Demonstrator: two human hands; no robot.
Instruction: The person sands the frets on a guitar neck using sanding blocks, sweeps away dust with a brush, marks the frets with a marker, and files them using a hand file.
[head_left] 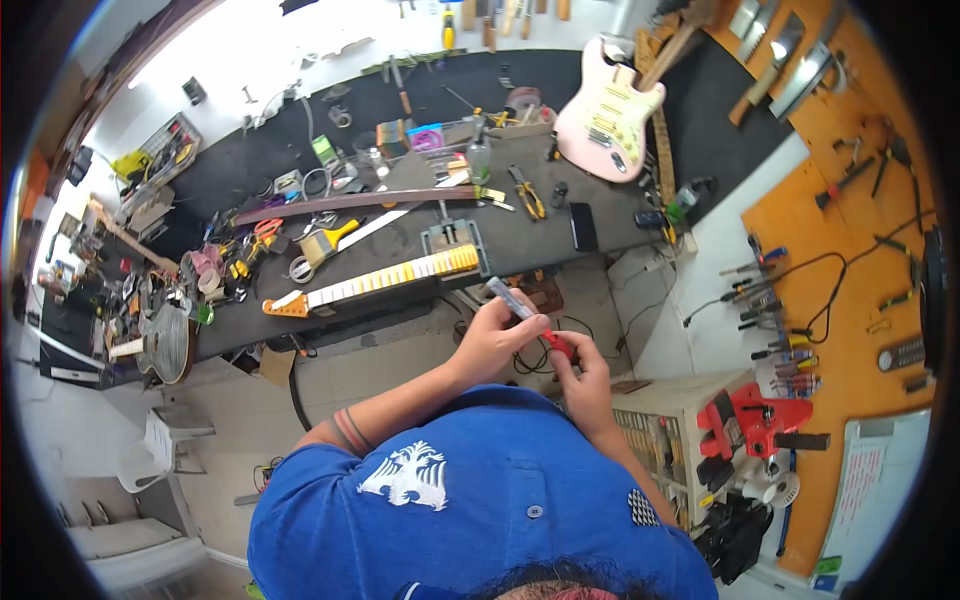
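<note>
In front of my chest, over the floor beside the bench, both hands are closed on a slim tool with a greyish translucent end (508,298) and a red end (557,344). Its exact kind I cannot make out. My left hand (492,340) wraps the middle of it, while my right hand (583,378) pinches the red end. Just beyond lies a guitar neck (380,278) with pale and yellow strips across its fretboard and an orange headstock at the left. Its right end rests by a grey metal vise (482,262).
The dark workbench (540,255) carries a yellow brush (328,240), pliers (527,193), a phone (583,227), a spray bottle (479,160) and a pink electric guitar (608,115). A tool board (850,230) and drawer cabinet (650,400) stand at right; a white chair (160,450) is at left.
</note>
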